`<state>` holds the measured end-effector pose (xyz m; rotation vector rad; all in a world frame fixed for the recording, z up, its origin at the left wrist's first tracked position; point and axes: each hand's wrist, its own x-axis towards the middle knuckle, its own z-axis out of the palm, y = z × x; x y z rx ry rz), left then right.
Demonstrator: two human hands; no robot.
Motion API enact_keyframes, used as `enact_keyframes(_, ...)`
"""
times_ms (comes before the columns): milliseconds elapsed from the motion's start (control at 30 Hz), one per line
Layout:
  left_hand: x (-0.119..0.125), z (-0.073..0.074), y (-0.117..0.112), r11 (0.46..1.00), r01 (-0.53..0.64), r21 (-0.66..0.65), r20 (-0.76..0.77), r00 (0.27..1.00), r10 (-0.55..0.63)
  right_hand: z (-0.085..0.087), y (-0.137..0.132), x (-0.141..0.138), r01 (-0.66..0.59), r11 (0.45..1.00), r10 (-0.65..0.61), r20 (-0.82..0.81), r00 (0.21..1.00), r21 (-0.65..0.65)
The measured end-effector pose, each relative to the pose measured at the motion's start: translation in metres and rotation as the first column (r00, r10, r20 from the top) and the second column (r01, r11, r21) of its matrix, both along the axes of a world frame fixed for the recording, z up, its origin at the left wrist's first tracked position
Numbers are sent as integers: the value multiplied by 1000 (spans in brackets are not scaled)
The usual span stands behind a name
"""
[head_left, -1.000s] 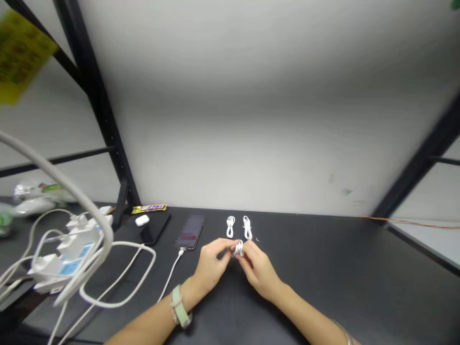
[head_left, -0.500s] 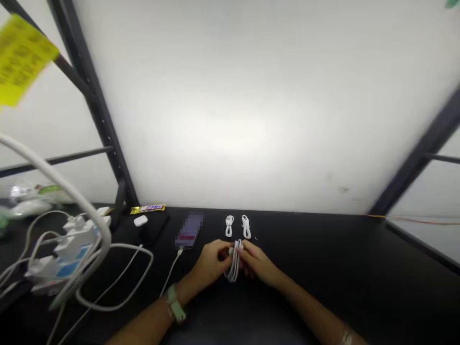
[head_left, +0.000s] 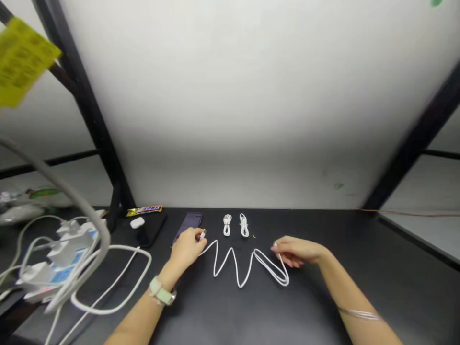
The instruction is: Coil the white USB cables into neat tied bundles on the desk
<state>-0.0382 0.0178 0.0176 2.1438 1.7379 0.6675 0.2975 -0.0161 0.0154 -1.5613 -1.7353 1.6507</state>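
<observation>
A white charging cable (head_left: 237, 275) lies in loose zigzags on the black table (head_left: 230, 316), spread between my two hands. Its USB plug is pinched in the fingers of my left hand (head_left: 187, 248), which wears a green-strapped watch and covers part of a phone (head_left: 191, 220). Off to the right, my right hand (head_left: 296, 251) grips the cable's other end between thumb and fingers. Two small bundled white cables, one on the left (head_left: 226, 225) and one on the right (head_left: 244, 225), rest behind the spread cable. Near them is a tiny white scrap (head_left: 254, 236).
A white power strip (head_left: 72, 249) with plugs and tangled cords fills the left side. Close to me, a thick white cord (head_left: 84, 206) hangs across. A wrapped snack bar (head_left: 144, 210) and a white earbud case (head_left: 137, 222) sit at the back left. Behind stands a white wall (head_left: 230, 120).
The bundled cable between my hands has been pulled out into zigzags. My left hand moved left over the phone with one end, and my right hand moved right with the other.
</observation>
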Motion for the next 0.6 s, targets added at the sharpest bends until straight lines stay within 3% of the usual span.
enact_keyframes(200, -7, 8, 1, 998, -53, -44, 0, 999, 53, 4, -2, 20, 87, 992, -89, 14, 996, 86)
enact_keyframes(500, -7, 9, 2, 997, -24, -72, 42, 999, 27, 6, -4, 15, 59, 997, -62, 63, 996, 47)
enact_keyframes(600, -4, 3, 2, 990, 54, -131, 86, 995, -43, 4, -3, 5, -19, 1000, 20, 70, 997, -11)
